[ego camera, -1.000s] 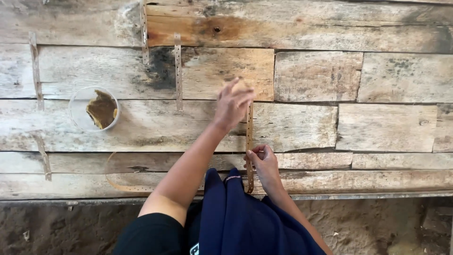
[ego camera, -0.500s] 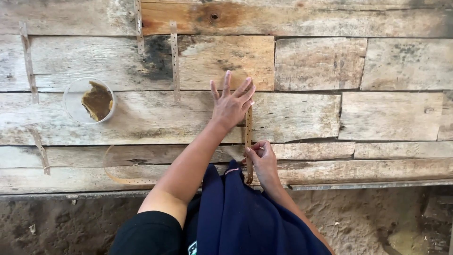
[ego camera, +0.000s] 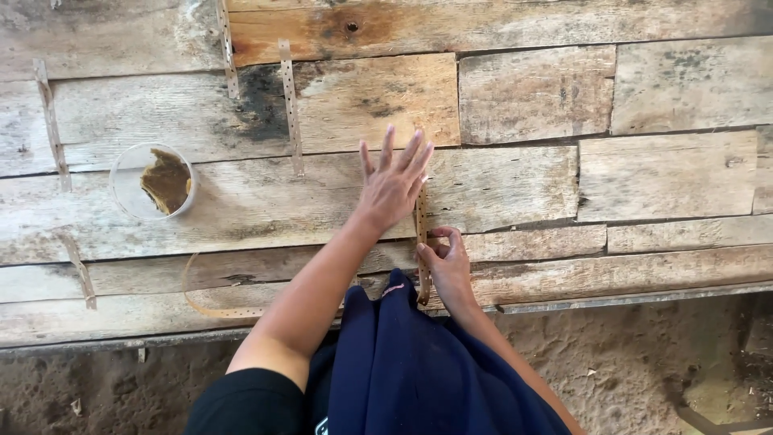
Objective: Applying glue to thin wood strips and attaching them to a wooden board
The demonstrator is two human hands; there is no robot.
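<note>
A thin tan perforated strip (ego camera: 421, 229) lies upright across the weathered wooden planks (ego camera: 523, 185). My left hand (ego camera: 394, 184) rests flat on the planks with fingers spread, its edge against the strip's upper part. My right hand (ego camera: 445, 264) pinches the strip lower down between thumb and fingers, close to the front edge of the planks. A dark blue cloth (ego camera: 411, 370) hangs between my arms and hides the strip's lower end.
A clear plastic cup (ego camera: 153, 181) with brown material stands at the left. Several more perforated strips lie on the planks, one (ego camera: 287, 105) at upper middle, one (ego camera: 50, 121) far left, and a curved one (ego camera: 201, 304) near the front edge. Bare dirt ground (ego camera: 644, 362) lies below.
My left hand has flattened and spread its fingers beside the strip's top. My right hand keeps its pinch in the same spot. The view has shifted slightly.
</note>
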